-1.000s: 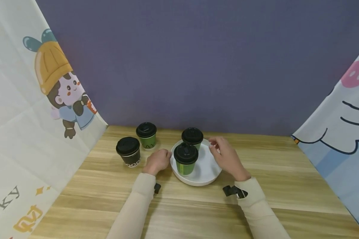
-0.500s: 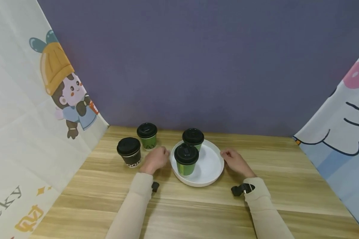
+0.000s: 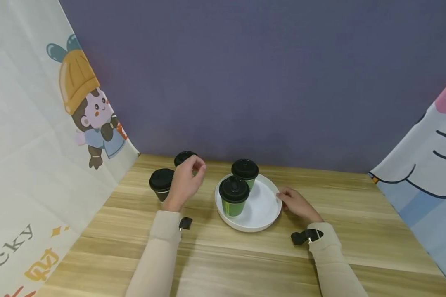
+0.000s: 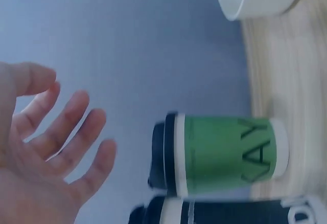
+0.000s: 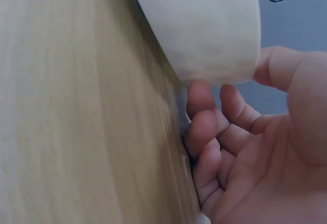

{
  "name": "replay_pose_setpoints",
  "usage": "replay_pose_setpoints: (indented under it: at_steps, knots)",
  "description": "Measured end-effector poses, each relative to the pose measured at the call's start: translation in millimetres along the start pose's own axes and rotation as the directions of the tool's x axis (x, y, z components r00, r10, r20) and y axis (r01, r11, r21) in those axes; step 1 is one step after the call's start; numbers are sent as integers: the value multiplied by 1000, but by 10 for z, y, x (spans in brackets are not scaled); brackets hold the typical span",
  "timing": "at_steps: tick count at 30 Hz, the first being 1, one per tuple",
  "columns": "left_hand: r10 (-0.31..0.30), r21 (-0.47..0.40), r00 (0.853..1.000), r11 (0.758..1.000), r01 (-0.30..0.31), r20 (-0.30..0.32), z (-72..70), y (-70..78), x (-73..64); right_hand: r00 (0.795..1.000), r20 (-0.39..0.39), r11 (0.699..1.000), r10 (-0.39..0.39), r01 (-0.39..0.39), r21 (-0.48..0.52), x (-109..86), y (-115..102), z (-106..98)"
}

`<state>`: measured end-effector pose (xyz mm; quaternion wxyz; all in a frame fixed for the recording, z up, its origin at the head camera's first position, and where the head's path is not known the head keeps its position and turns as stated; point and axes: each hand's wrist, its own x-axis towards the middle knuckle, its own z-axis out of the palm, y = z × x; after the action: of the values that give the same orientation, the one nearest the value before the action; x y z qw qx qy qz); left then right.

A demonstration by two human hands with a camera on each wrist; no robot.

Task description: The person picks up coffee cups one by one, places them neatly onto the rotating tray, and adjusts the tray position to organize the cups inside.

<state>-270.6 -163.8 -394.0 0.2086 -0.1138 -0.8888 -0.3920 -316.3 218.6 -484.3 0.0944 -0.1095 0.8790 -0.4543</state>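
My left hand [image 3: 184, 181] is raised over the left side of the table, near a green paper cup [image 4: 225, 152] with a black lid. Its fingers are loosely bent and hold nothing; in the head view it covers most of that cup. A black paper cup [image 3: 161, 181] stands beside the green one. My right hand [image 3: 298, 205] grips the right edge of a round white plate [image 3: 264, 208], thumb at the rim and fingers curled against the outer wall [image 5: 214, 35]. Two lidded green cups stand on the plate, one in front [image 3: 233, 206] and one behind [image 3: 245, 170].
The wooden table [image 3: 223, 260] ends at a dark blue-grey back panel [image 3: 223, 82]. White printed cloths hang along the left [image 3: 26, 103] and right [image 3: 431, 165] sides.
My right hand has moved out to the plate's right edge and taken hold there. My left hand has left the plate's left edge, rising and moving left toward the two cups.
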Motion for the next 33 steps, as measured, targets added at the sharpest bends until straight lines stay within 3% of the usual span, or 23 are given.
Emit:
replay_pose_setpoints:
  at_steps: [3,6,16,19,25,33]
  knots:
    - [0,5,995,1000,0,-100,-111,-34,1,999,36,999,-11,10,45,-4,18,-28]
    - [-27,8,988,1000,29,-150,-216,-101,-1,999,49,997,6,-10,82,-7,40,-53]
    - [-133,127,972,979,159,-191,-387,-353,-7,996,86,991,39,-50,128,4,106,-107]
    - [-156,163,973,969,184,-173,-420,-417,-28,994,97,991,49,-61,117,14,106,-116]
    - [-223,238,973,944,230,-56,-463,-508,-72,990,130,993,50,-63,101,48,119,-146]
    - [-326,323,943,901,290,61,-455,-596,-96,983,180,992,20,-42,120,92,171,-178]
